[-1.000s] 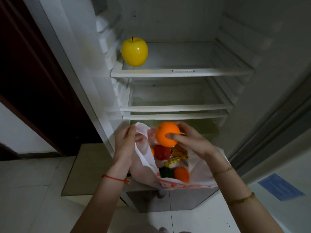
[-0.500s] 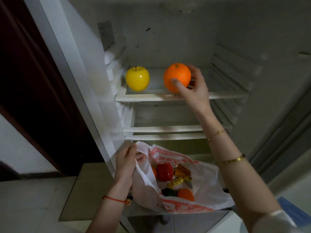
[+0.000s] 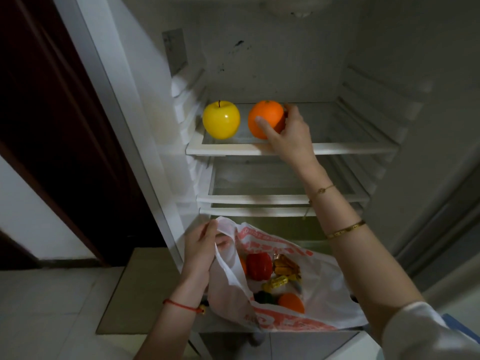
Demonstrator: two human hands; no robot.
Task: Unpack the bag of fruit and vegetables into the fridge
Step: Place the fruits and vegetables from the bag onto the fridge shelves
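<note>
The open fridge has a top glass shelf [image 3: 350,148] with a yellow apple [image 3: 220,120] at its left. Beside the apple sits an orange [image 3: 263,115], and my right hand [image 3: 288,133] grips it with thumb in front and fingers behind. Below, a white plastic bag with red print [image 3: 319,287] rests on the fridge's lower ledge. My left hand [image 3: 201,252] pinches the bag's left rim and holds it open. Inside the bag lie a red pepper [image 3: 259,266], a small orange fruit [image 3: 291,303], a dark green item [image 3: 263,297] and yellow wrapped pieces [image 3: 279,280].
Two more glass shelves [image 3: 259,198] lie between the top shelf and the bag. The fridge's left wall [image 3: 145,113] stands beside a dark wooden door [image 3: 52,113]. A mat [image 3: 140,292] covers the tiled floor at the left. The fridge door [image 3: 441,203] is at the right.
My right hand lifted the orange out of the bag and brought it up onto the top shelf beside the apple. My left hand kept holding the bag's rim.
</note>
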